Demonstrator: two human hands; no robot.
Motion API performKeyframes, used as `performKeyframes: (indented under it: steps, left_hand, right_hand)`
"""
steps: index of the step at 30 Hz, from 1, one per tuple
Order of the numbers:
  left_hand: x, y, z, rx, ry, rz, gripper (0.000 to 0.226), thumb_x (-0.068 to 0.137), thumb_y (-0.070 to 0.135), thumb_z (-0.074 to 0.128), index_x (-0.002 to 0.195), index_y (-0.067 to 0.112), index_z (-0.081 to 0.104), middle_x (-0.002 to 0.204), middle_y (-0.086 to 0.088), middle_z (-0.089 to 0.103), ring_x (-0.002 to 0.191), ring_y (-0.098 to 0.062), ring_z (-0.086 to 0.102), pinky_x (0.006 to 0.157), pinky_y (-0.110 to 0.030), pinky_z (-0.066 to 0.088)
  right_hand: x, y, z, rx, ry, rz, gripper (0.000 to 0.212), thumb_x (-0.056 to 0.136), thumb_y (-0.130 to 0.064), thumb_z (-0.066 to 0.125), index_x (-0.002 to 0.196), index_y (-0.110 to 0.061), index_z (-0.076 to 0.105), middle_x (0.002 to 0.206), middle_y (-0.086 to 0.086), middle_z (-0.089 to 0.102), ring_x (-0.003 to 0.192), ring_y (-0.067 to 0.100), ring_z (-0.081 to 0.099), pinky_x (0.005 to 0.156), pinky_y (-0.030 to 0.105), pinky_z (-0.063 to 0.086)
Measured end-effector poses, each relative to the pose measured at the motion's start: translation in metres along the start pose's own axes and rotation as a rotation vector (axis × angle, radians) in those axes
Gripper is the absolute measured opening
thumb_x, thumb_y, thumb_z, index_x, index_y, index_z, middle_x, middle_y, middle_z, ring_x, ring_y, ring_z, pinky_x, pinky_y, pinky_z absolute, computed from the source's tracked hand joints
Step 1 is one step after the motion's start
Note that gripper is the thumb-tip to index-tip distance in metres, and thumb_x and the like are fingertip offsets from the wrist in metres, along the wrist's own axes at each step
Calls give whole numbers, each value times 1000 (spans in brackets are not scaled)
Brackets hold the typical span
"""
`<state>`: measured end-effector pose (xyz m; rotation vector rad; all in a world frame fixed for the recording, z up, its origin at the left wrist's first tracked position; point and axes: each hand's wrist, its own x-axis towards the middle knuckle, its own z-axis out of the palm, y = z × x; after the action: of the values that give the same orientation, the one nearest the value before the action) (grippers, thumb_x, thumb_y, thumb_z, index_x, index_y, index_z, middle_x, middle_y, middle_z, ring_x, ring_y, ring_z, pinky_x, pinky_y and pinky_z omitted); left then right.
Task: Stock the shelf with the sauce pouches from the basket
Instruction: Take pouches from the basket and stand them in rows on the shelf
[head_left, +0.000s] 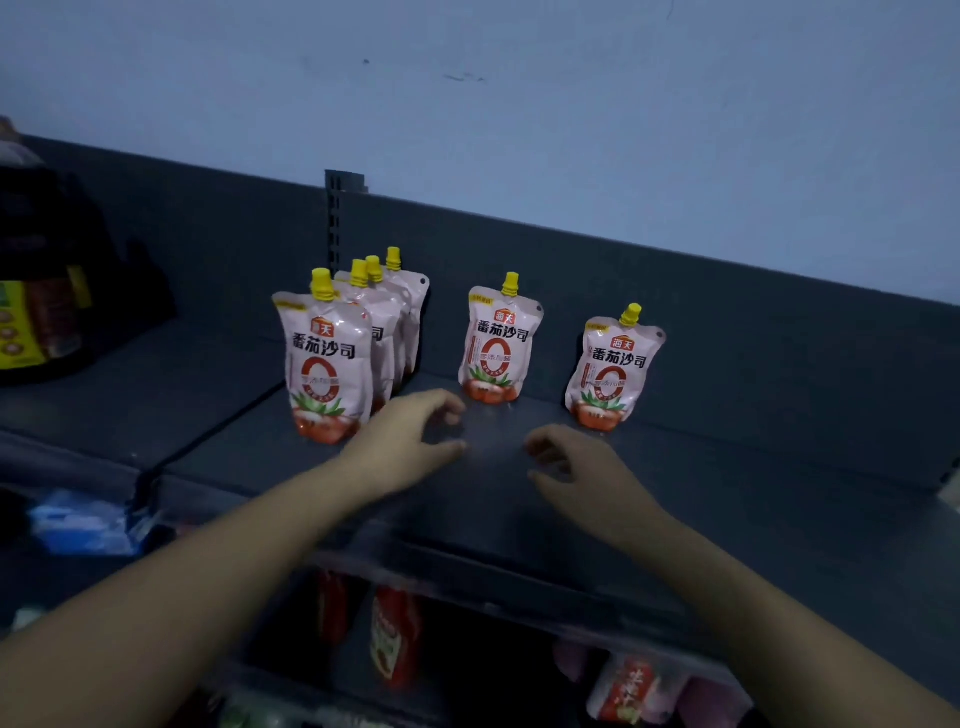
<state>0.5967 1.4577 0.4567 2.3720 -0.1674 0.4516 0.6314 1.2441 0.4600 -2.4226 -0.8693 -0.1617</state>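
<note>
Pink tomato-sauce pouches with yellow caps stand upright on the dark grey top shelf (727, 499). A row of several pouches (327, 364) stands at the left, one behind another. A single pouch (496, 348) stands in the middle and another pouch (610, 374) to its right. My left hand (410, 441) hovers over the shelf just in front of the middle pouch, fingers apart and empty. My right hand (576, 467) hovers in front of the right pouch, fingers curled loosely and holding nothing. The basket is out of view.
Dark packages with a yellow label (47, 312) sit on the shelf section at the far left. A blue-white packet (83, 525) lies lower left. Red sauce bottles (395, 639) and other pouches (628, 691) fill the shelf below. A slotted upright (335, 223) splits the back panel.
</note>
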Motion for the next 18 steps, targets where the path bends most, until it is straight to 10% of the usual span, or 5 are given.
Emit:
performKeyframes:
  steps: [10,18]
  left_hand:
    - [-215,-13,-104,782,89,-9,34,80,26,66,112,15,61,103,-5,66,97,-28,62,82,-35,43]
    - [-377,-68,-181,1043,-89,-663,51,88,37,49,134,18,36,131,-2,47,120,-23,47,95,-34,36]
  right_hand:
    - [-33,-129,61,-190,-147,-613,37,87,-21,59,123,-13,57,119,6,61,111,26,56,89,35,42]
    - [-42,-259,167,-307,-374,-760,48,86,-19,51,133,-19,43,132,3,50,120,24,50,91,39,47]
